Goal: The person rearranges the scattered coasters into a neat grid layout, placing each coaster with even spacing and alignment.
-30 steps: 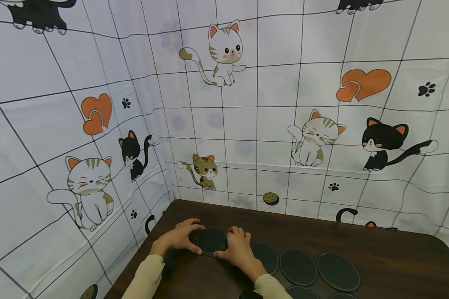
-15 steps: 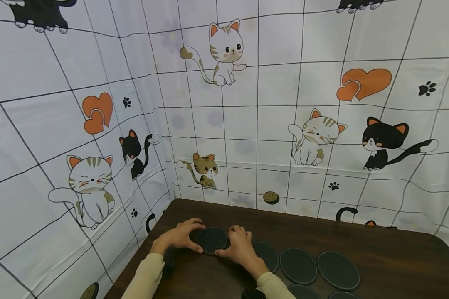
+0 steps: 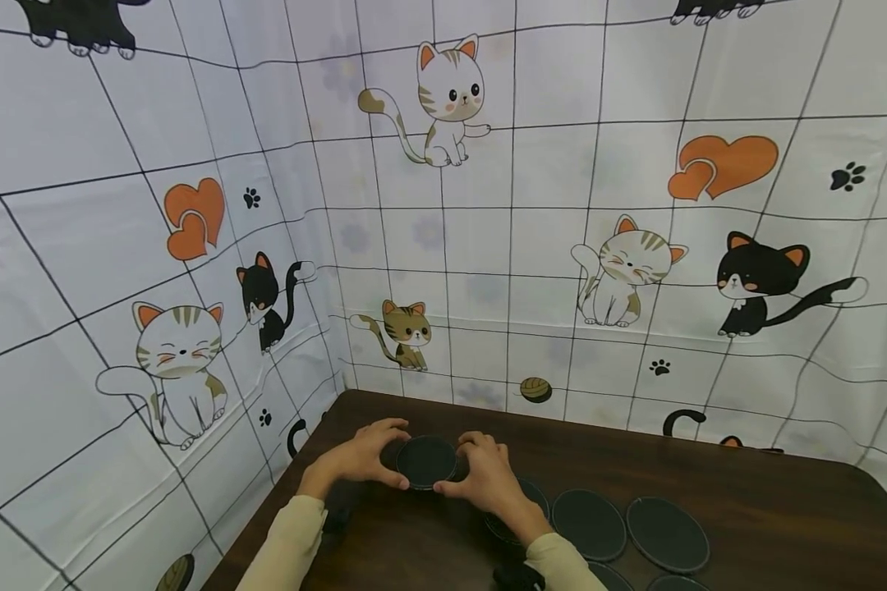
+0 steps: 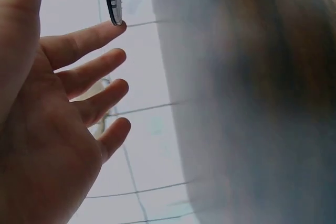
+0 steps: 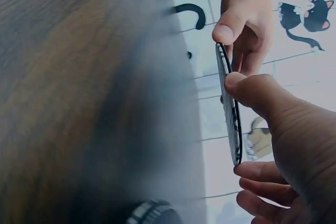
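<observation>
Both hands hold one dark round coaster [image 3: 427, 461] by its edges, near the far left of the table. My left hand [image 3: 362, 455] has its thumb and index finger at the left rim; the other fingers spread away from it in the left wrist view. My right hand [image 3: 488, 476] grips the right rim between thumb and fingers. Seen edge-on in the right wrist view, the coaster [image 5: 229, 108] is thin, with a dark face, a paler patterned side, and space between it and the table. The left thumb [image 5: 224, 33] also shows there on its rim.
To the right on the brown wooden table [image 3: 783, 509] lie several matching coasters [image 3: 590, 524], some cut off by the bottom of the view and one partly behind my right hand. A white cat-print curtain [image 3: 480, 246] hangs behind and along the left.
Both hands and the coaster have risen and shifted slightly to the right. The coaster earlier appeared lower, close to the table. My right hand and wrist now cover more of the nearest lying coaster.
</observation>
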A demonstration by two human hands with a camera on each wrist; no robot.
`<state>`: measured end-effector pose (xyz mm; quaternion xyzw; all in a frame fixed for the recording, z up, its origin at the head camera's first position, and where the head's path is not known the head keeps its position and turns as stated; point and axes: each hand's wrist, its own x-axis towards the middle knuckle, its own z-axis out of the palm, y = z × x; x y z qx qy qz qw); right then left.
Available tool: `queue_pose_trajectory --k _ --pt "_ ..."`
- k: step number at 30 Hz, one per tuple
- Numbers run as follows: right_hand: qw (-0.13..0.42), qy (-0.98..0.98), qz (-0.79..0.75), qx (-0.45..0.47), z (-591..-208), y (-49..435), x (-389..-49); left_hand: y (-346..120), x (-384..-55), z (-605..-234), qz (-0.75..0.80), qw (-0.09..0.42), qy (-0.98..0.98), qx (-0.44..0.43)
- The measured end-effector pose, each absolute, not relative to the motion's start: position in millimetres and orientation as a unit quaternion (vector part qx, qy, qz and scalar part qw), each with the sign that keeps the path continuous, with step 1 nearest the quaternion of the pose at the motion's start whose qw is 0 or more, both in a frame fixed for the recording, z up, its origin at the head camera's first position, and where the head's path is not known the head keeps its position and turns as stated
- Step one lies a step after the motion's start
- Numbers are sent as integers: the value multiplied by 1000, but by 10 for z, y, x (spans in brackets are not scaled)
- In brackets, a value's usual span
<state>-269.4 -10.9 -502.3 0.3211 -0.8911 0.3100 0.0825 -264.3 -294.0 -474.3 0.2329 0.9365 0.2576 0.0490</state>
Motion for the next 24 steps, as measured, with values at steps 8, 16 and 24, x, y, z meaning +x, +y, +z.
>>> queue_pose_trajectory --k 8,16,24 --pt "93 -887 314 325 -4840 99 -2589 -2778 -2572 -4593 250 26 931 263" --pt "89 -893 308 317 -4733 312 -2494 -2576 -2509 -4539 245 22 927 283" --pt "95 -895 301 315 -4676 561 -2399 -2345 -2416 -4500 221 4 928 301"
